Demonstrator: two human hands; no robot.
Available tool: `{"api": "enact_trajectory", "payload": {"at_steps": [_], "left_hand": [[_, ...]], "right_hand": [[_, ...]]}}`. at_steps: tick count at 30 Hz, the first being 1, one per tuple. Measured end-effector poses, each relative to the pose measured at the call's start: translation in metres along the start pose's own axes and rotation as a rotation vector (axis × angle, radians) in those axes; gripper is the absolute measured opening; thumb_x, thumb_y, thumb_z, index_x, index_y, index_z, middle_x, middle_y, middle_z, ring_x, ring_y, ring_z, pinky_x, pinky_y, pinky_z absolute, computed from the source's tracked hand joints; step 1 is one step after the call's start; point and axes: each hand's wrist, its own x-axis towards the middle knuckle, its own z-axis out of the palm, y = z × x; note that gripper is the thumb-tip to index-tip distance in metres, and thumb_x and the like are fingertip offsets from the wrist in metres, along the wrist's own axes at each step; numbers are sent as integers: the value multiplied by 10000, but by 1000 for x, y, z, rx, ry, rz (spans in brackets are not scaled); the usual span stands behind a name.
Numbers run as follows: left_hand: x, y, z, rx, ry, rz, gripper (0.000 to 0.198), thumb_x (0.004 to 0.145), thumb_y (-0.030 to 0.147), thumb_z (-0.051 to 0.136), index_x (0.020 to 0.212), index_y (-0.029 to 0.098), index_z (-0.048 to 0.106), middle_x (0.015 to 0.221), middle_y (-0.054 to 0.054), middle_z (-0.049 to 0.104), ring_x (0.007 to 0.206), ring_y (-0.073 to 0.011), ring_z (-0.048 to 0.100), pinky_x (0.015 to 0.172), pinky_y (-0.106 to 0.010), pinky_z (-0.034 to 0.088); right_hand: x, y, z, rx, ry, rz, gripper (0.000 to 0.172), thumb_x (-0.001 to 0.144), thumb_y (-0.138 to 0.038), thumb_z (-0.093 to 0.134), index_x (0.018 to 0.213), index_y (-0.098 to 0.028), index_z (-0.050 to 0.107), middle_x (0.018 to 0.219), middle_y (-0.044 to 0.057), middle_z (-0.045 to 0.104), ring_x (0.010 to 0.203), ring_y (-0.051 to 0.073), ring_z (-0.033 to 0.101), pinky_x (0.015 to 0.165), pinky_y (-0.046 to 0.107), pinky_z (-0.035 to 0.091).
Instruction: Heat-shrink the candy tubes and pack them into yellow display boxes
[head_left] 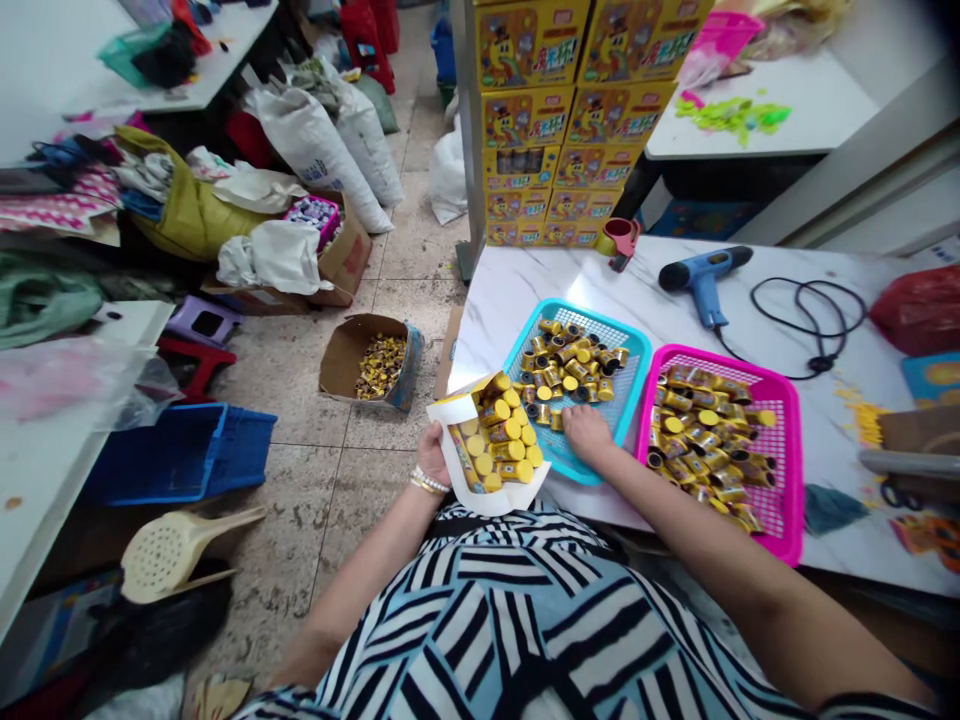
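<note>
My left hand (433, 455), with a bracelet at the wrist, grips an opened cardboard box (463, 408) by its left side. Rows of small yellow-capped cylinders (512, 430) fill the box, which is tilted toward me. Inside the turquoise basket (637, 375), my right hand (587, 433) reaches down with bent fingers against a small yellow cylinder (556, 419) near the front side. More such cylinders (570, 365), some showing dark ends, lie loose in this basket. A pink basket (793, 470) beside it holds a heap of the same kind.
Stacked printed yellow boxes (529, 120) rise at the table's back. A blue heat gun (705, 285) with a black cord and a red tape dispenser (621, 240) lie on the marbled table (502, 280). On the floor stand a carton (341, 355) of small pieces and a blue crate (180, 455).
</note>
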Motion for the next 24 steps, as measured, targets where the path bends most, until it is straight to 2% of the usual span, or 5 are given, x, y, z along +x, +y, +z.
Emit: {"api": "enact_trajectory", "payload": {"at_steps": [6, 12, 18, 21, 24], "left_hand": [[-7, 4, 2, -20, -3, 34, 481, 731, 439, 682, 1145, 195, 676, 1187, -121, 707, 1322, -372, 488, 1147, -595, 288], [-4, 3, 3, -11, -20, 7, 458, 763, 424, 644, 1153, 186, 670, 1160, -115, 720, 1330, -353, 484, 1173, -565, 261], [3, -2, 8, 32, -17, -25, 515, 791, 444, 621, 1239, 191, 630, 1160, -115, 719, 1320, -364, 493, 1160, -581, 278], [3, -3, 7, 31, -26, -42, 523, 800, 484, 603, 1235, 196, 633, 1177, -116, 712, 1323, -358, 491, 1160, -576, 278], [0, -2, 6, 25, -62, -80, 557, 774, 582, 615, 1186, 210, 655, 1236, -126, 682, 1348, -360, 461, 1159, -583, 267]], "right_hand": [[-8, 2, -37, 164, 62, 56, 311, 856, -205, 542, 1157, -138, 586, 1062, 154, 684, 969, 255, 652, 820, 353, 478], [-46, -65, -98, 983, 657, -123, 390, 841, -397, 638, 1167, -214, 526, 1075, 61, 666, 976, 196, 652, 871, 346, 521], [-51, -131, -103, 772, 862, -281, 301, 765, -292, 722, 1039, -207, 631, 1073, 88, 674, 1161, 276, 546, 1027, 471, 431], [-48, -122, -98, 729, 889, -323, 309, 789, -298, 701, 1076, -209, 632, 1117, 83, 684, 1201, 276, 529, 1074, 484, 386], [-40, -84, -89, 768, 839, -131, 260, 873, -343, 608, 1089, -199, 620, 1100, 92, 685, 1081, 233, 601, 990, 413, 453]]}}
